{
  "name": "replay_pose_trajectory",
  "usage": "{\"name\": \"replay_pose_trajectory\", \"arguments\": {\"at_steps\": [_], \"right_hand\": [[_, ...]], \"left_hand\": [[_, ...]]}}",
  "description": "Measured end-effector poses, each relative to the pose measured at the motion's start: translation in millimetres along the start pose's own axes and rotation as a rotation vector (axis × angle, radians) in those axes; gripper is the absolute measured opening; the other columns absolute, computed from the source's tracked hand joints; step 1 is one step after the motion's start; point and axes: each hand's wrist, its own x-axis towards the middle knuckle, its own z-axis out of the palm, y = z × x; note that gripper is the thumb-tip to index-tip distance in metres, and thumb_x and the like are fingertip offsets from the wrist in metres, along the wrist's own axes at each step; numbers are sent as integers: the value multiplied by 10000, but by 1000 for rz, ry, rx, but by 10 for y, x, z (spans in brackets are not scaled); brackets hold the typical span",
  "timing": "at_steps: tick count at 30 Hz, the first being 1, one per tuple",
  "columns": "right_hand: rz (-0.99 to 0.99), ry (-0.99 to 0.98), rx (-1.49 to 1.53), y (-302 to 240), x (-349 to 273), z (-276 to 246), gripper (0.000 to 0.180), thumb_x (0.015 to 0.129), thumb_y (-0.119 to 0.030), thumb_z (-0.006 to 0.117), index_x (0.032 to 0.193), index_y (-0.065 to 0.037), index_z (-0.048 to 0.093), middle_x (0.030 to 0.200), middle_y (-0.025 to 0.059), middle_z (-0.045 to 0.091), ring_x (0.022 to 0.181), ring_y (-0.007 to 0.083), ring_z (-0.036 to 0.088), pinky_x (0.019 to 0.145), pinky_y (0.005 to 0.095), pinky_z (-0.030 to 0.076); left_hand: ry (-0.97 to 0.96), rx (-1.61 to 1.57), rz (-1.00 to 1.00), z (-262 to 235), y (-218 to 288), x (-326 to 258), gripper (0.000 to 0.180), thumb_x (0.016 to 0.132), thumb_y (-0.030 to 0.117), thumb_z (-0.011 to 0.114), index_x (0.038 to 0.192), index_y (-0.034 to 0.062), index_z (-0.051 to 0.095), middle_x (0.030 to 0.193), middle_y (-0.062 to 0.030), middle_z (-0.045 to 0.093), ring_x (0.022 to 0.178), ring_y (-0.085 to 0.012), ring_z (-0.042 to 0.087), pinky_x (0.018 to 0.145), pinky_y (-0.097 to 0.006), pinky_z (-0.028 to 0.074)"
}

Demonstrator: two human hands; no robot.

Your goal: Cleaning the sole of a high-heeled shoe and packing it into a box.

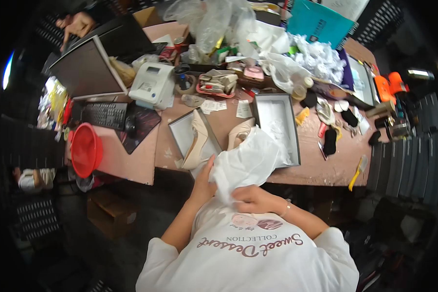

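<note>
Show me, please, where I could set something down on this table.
Bare tabletop lies between the red basin and the mouse pad, toward the front edge, and between the right shoe box and the yellow tool. The back is crowded with plastic bags and crumpled paper.

Dark monitor (88, 68) seen tilted at left | black keyboard (104, 114) set before it | white printer (152, 83) placed to its right | red basin (98, 152) seen at table's (321, 170) left end | crumpled white paper (319, 57) heaped before teal bag (321, 22) | yellow-handled tool (359, 171) laid near right edge | cardboard box (112, 214) seen below
</note>
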Motion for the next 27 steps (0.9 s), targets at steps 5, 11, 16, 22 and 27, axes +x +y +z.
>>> {"name": "replay_pose_trajectory", "arguments": {"at_steps": [5,11,16,22,27], "right_hand": [[190,94,379,-124,339,172,283,920,-204,616,821,58,578,810,81,634,714,134,538,669,291,448],[473,940,81,719,183,124,532,876,-206,692,1298,31,469,1223,201,559,991,237,633,843,322,521],[608,972,-277,1015,1044,390,833,739,-339,792,1375,36,406,1323,273,476,1273,335,454,995,381,437],[237,1019,741,659,552,320,718,748,-141,677,1393,-9,392,1174,114,576,970,196,616,846,311,512],[-154,587,1019,-385,-362,370,926,616,-275,850,1344,82,402,1084,229,609,902,355,658,723,440,542]], "left_hand": [[121,-567,-351,-465,-253,88,274,863,-5,497,1069,10,676,1025,-103,681,961,-187,640,878,-307,492],[652,-792,-438,-1786,-631,358,225,886,68,455,959,5,658,907,-79,647,827,-203,643,766,-313,524],[266,31,-9,-1578,-791,774,219,817,-4,447,936,-31,629,884,-68,631,699,-133,574,614,-267,475],[30,-1019,-524,-928,-510,1236,314,887,25,489,1165,19,633,1044,-78,666,938,-162,641,858,-281,511],[79,-1009,-326,-417,-235,1415,242,876,-17,493,1053,-8,657,944,-48,649,801,-102,608,731,-234,492]]}}
